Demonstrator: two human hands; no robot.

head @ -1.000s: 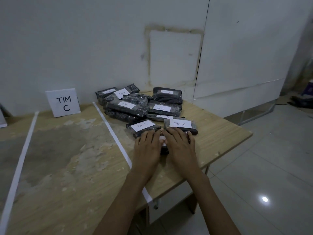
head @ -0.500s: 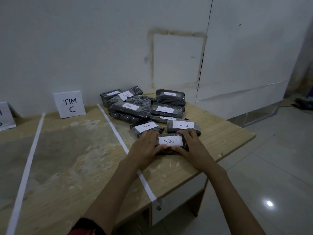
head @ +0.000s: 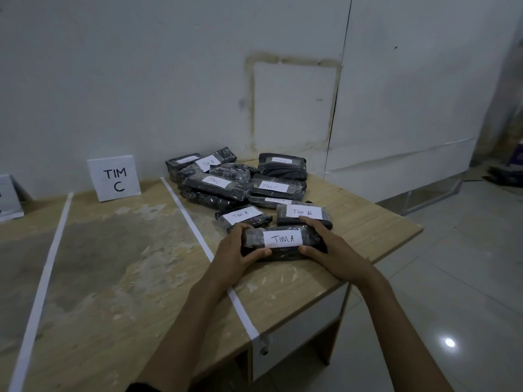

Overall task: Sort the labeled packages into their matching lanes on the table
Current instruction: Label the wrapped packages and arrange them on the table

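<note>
- The left hand (head: pixel 236 254) and right hand (head: pixel 334 251) gripped opposite ends of the black "TIM A" package (head: pixel 281 243).
- It sat on the wooden table (head: pixel 368 222), right of the white tape line (head: pixel 198 236), just before the package pile (head: pixel 240 185).
- The "TIM C" sign (head: pixel 114 177) stood at the wall.

Lane sign (head: pixel 10 198) half off the left edge

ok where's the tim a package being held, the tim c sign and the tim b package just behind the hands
held TIM A package (head: pixel 282 239): head view, on its white label.
TIM C sign (head: pixel 114 178): head view, middle of the card face.
front TIM B package (head: pixel 303 212): head view, on its white label.
</note>
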